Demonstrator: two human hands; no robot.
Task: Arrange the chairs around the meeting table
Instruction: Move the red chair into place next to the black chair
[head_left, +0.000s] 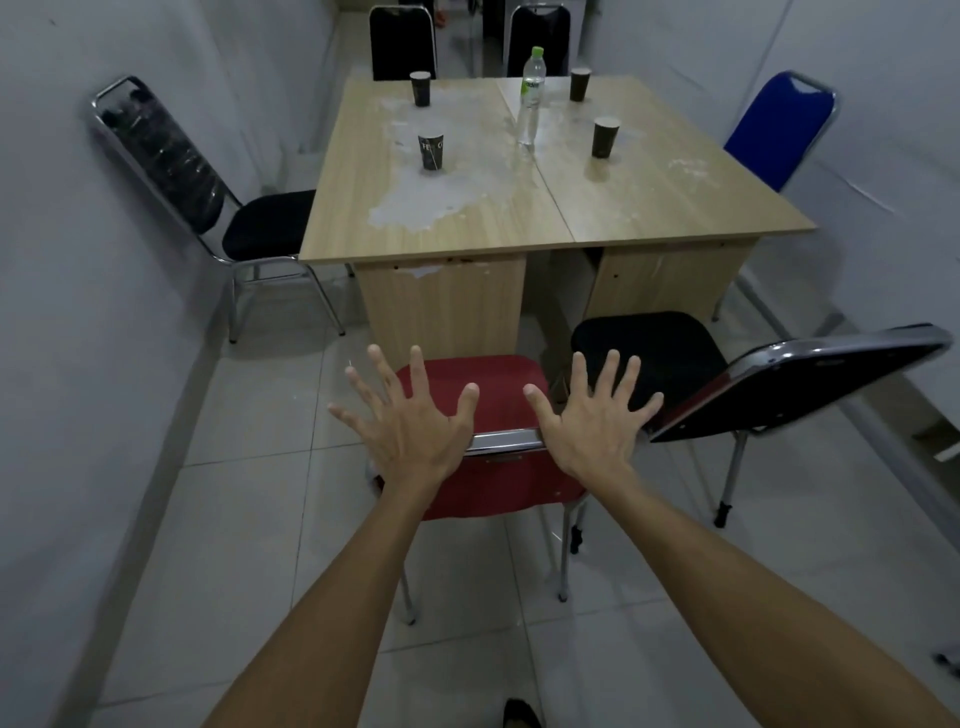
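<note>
Two hands out in front, both with fingers splayed wide and holding nothing: left hand (410, 423) and right hand (592, 421) hover over the chrome top rail of the red chair (498, 395), one at each end of the rail. Whether the palms touch the rail cannot be told.

Handling, judged: tubular metal frame, thin padded seat and back, so stiff and fairly light; should slide on the tiled floor (249, 519) with a push. The legs end in small feet that may catch on the tile joints. Best hold is the top rail, both hands, at its corners; the polished chrome may be slick, so a closed grip over the bar rather than flat palms.

Look: red upholstery, bright chrome rail and legs, seat facing the meeting table (519, 197). It stands at the near edge of the table, left of centre, seat not yet under the top.

Other chairs: a black chair (701, 384) just to the right of the red one, turned at an angle and not squared to the table; a black chair at the left side (208, 192), tilted toward the wall; a blue chair (774, 130) at the right side; two black chairs (402, 44) at the far edge.

On the table: four dark cups (430, 151) and a water bottle (530, 98).
</note>
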